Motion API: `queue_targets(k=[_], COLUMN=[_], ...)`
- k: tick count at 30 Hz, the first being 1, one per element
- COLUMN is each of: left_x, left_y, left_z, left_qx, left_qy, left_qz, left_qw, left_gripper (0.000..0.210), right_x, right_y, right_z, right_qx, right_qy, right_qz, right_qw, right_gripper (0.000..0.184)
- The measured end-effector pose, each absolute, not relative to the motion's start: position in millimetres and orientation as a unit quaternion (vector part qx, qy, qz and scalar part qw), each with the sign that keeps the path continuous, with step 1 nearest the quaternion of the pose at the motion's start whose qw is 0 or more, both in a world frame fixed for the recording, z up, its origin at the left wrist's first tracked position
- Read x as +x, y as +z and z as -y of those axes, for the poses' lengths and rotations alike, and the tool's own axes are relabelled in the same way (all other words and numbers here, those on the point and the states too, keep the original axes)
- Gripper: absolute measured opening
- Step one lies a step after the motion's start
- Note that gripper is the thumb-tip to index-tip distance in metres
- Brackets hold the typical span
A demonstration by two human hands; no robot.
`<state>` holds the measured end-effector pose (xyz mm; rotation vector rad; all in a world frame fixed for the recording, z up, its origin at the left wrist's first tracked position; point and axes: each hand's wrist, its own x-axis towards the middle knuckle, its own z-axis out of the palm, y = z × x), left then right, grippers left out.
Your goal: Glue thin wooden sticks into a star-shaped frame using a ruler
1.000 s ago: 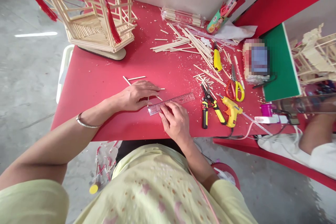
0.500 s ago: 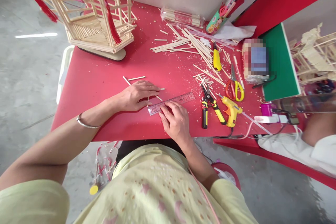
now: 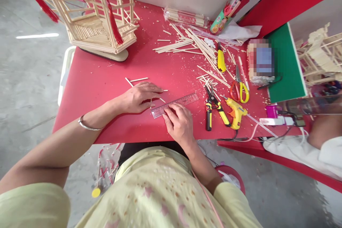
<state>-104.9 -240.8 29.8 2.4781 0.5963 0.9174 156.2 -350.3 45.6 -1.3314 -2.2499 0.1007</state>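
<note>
My left hand (image 3: 140, 97) lies over several thin wooden sticks (image 3: 128, 82) on the red table, its fingers pressing them down and hiding their middles. Stick ends poke out beyond the fingertips and below the thumb. A clear ruler (image 3: 187, 99) slants across the table just right of these sticks. Bent round the ruler's near edge, my right hand (image 3: 177, 119) grips it between thumb and fingers. One short loose stick (image 3: 139, 79) rests above my left hand, close to the end of a longer one.
Pruning cutters (image 3: 213, 108), a yellow glue gun (image 3: 236, 112), scissors (image 3: 240, 87) and a yellow utility knife (image 3: 221, 60) lie to the right. Loose sticks (image 3: 184, 45) and crumbs spread behind. A stick-built pavilion model (image 3: 101, 25) stands back left. Another person's arm (image 3: 324, 128) shows at far right.
</note>
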Motion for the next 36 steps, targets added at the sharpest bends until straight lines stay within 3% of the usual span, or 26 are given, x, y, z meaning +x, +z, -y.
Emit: queue_targets(k=[36], left_x=[-104], left_y=[36], left_z=[241], left_qx=[0.897], left_qy=[0.323], left_qz=[-0.209], left_qw=[0.220], left_gripper=[0.033], right_x=[163], right_y=[40], right_z=[335], right_qx=[-0.494], right_qy=[0.098], right_qz=[0.811], right_qw=[0.297], right_gripper=[0.021])
